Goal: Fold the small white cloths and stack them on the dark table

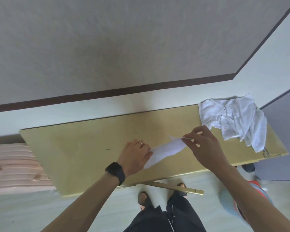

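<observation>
A small white cloth (166, 150) hangs stretched between my two hands just above the yellowish table top (84, 148). My left hand (134, 156) grips its lower left end, fingers curled over the edge; a ring and a black watch show on that arm. My right hand (203, 144) pinches the upper right corner between thumb and fingertips. A loose heap of unfolded white cloths (236, 118) lies on the table's far right end, partly draped over the edge.
The narrow table stands against a pale wall with a dark skirting strip. A pinkish ribbed object (12, 166) sits to the left. A table leg bar (176, 188), my feet and a light blue bucket-like object (231, 200) are below the front edge.
</observation>
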The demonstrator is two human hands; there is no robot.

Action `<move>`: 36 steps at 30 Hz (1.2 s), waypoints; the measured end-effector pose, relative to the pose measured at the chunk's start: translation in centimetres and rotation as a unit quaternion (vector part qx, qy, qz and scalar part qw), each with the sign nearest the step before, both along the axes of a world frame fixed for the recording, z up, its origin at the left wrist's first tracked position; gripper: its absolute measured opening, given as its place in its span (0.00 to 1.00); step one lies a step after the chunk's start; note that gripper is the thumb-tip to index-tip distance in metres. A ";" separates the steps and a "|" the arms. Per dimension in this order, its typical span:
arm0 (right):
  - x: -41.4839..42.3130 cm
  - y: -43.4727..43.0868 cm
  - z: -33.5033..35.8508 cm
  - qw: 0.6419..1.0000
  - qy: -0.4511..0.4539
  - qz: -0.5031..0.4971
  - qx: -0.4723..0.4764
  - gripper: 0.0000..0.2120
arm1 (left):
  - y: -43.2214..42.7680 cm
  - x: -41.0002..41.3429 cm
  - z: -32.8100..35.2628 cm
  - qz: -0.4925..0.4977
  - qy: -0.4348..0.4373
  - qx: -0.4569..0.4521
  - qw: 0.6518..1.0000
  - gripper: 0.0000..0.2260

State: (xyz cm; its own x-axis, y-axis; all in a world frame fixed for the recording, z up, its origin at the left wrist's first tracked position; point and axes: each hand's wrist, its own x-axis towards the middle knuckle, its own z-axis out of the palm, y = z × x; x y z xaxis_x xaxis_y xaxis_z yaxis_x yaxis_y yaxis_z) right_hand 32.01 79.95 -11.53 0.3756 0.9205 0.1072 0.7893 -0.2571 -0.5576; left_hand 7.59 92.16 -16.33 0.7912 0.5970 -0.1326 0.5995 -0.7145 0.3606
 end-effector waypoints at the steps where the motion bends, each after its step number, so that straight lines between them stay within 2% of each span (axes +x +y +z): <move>1: 0.2 -0.1 -0.5 1.000 -0.004 0.003 -0.005 0.03 | 0.2 -0.5 -0.2 0.003 0.008 0.005 1.000 0.16; 5: 1.4 0.0 -2.4 0.998 -0.008 0.013 -0.060 0.06 | 1.8 -1.6 -0.5 0.018 0.030 -0.007 0.999 0.25; 6: 1.8 0.3 -2.8 0.997 -0.009 0.017 -0.069 0.07 | 2.4 -1.6 -0.5 0.030 0.033 -0.008 0.999 0.25; 9: 3.1 1.8 -4.0 0.996 -0.005 0.016 -0.085 0.08 | 4.5 -1.4 -0.4 0.083 0.031 -0.007 0.996 0.16; 12: 4.3 3.8 -4.7 0.995 -0.010 0.009 -0.103 0.08 | 6.6 -0.8 0.3 0.131 0.007 0.006 0.991 0.13; 21: 6.0 9.8 -4.7 0.999 -0.032 0.010 -0.032 0.09 | 11.6 1.0 1.6 0.186 -0.051 0.112 0.975 0.10; 25: 5.7 9.6 -5.7 0.999 -0.044 0.014 -0.018 0.08 | 10.9 0.2 0.6 0.185 -0.042 0.163 0.968 0.16; 27: 5.3 8.7 -7.2 0.998 -0.053 0.018 -0.025 0.07 | 9.8 -0.3 -0.8 0.183 -0.024 0.154 0.971 0.14; 31: 3.8 5.1 -11.4 0.995 -0.053 0.025 -0.083 0.06 | 6.0 -1.8 -5.9 0.176 -0.002 0.100 0.979 0.04; 36: 1.2 -1.2 -16.3 0.974 -0.008 0.033 -0.226 0.08 | -0.9 -3.9 -11.3 0.173 0.040 0.015 0.984 0.04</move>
State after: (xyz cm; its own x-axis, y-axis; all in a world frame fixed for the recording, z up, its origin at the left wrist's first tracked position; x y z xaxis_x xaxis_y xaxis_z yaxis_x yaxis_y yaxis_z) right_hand 33.23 78.75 -27.82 0.3160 0.8971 -0.3087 0.8198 -0.4220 -0.3870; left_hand 3.67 91.26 -27.66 0.5279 0.8332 -0.1647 0.8342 -0.4721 0.2852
